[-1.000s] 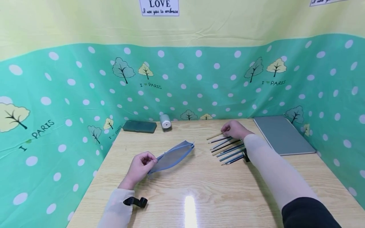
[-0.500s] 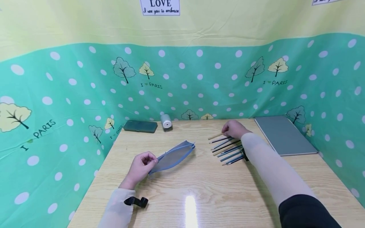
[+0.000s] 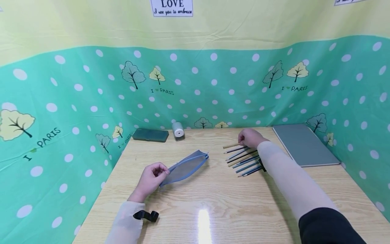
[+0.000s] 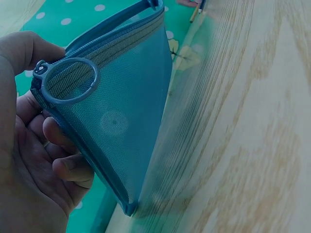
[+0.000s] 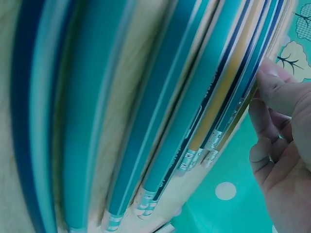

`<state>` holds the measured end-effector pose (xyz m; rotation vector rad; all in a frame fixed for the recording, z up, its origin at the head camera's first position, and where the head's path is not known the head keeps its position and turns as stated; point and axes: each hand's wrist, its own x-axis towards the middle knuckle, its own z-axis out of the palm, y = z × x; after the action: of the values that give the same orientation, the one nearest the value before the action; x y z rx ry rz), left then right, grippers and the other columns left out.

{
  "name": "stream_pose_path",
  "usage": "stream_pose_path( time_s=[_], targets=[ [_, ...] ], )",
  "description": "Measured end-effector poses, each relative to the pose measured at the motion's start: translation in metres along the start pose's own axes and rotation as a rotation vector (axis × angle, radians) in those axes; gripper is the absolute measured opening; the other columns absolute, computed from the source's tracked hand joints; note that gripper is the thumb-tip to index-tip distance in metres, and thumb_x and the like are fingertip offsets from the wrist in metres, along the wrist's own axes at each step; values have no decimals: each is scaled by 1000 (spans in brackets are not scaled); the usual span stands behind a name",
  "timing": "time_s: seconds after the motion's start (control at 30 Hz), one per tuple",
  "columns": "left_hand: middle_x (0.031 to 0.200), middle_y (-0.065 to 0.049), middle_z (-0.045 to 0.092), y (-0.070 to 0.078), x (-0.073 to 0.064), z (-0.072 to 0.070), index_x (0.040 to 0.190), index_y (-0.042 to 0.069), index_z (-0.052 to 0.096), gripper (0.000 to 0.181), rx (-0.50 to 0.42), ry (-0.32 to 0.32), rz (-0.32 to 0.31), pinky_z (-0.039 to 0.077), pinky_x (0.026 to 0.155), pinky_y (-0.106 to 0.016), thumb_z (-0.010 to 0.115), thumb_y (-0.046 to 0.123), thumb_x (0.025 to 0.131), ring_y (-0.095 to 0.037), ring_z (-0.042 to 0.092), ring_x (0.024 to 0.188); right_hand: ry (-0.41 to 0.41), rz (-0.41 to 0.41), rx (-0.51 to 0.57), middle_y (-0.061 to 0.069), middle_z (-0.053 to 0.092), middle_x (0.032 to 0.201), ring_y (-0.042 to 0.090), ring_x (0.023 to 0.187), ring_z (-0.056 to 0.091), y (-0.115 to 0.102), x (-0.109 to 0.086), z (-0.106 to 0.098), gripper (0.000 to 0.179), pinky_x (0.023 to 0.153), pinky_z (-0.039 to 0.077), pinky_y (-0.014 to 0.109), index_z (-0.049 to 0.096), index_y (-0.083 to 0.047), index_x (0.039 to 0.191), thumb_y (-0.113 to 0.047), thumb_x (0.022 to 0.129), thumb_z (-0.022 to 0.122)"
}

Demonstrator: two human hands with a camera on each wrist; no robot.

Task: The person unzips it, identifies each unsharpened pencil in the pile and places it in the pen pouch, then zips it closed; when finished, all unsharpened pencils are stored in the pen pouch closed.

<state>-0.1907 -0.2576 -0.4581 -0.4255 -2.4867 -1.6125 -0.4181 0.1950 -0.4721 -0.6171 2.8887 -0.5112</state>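
Observation:
My left hand (image 3: 149, 180) pinches one corner of a blue mesh zip pouch (image 3: 186, 169), which is raised on a slant over the table. In the left wrist view the zip's round pull ring (image 4: 70, 102) hangs beside the thumb, and the see-through mesh (image 4: 121, 116) is stretched out. My right hand (image 3: 251, 138) is at the far end of a row of pencils (image 3: 243, 163), pinching the farthest, a yellowish pencil (image 3: 230, 146), between thumb and finger. Several teal, dark blue and yellow pencils (image 5: 97, 111) lie side by side in the right wrist view, partly under the forearm.
At the back left lie a dark green flat case (image 3: 150, 135) and a pale cylindrical object (image 3: 177, 129) with a hole in its end. A grey flat folder or book (image 3: 304, 144) lies at the right. A green dotted curtain (image 3: 213, 91) encloses the wooden table (image 3: 182, 210).
The head view has shifted very slightly. Both hands stay nearly still; the yellowish pencil in my right hand looks a little less slanted.

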Motion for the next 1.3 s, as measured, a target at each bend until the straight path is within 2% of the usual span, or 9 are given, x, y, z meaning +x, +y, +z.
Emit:
stream_pose_path(
  time_s=[0.17, 0.43, 0.73, 0.97, 1.3],
  targets=[
    [71, -11, 59, -2, 1, 1, 90, 1, 72, 6, -4, 4, 0, 40, 54, -25, 71, -2, 95, -9, 47, 58, 5, -12, 10, -2, 69, 90, 21, 87, 63, 1, -2, -3, 7, 86, 52, 46, 76, -16, 92, -12, 97, 75],
    [71, -10, 59, -4, 1, 0, 91, 0, 71, 5, -6, -2, 15, 41, 53, -26, 71, -3, 95, -10, 47, 58, 90, -37, 98, 1, 71, 100, 23, 97, 66, -10, -13, -12, 8, 88, 55, 45, 78, -11, 103, -8, 98, 73],
    [71, -11, 59, -39, 7, 2, 92, 5, 73, 8, 16, 12, 0, 40, 52, -26, 71, 0, 97, -10, 46, 57, 145, -59, 198, 3, 73, 110, 26, 103, 65, -26, -29, -14, 12, 90, 54, 48, 80, -13, 108, -10, 99, 73],
    [72, -6, 62, -41, 6, 4, 90, 11, 73, 9, -19, 39, 8, 41, 54, -25, 74, 6, 97, -12, 49, 58, 201, -112, 209, -4, 69, 102, 21, 92, 61, -43, -45, -12, 13, 79, 53, 41, 81, -21, 100, -10, 97, 75],
    [75, -4, 65, -38, 7, 7, 90, 8, 72, 7, -48, 71, 6, 43, 53, -25, 75, 7, 96, -10, 52, 58, 283, -239, 256, -7, 67, 96, 18, 89, 58, -75, -68, -11, 16, 77, 52, 39, 81, -17, 102, -3, 94, 77]
  ],
)
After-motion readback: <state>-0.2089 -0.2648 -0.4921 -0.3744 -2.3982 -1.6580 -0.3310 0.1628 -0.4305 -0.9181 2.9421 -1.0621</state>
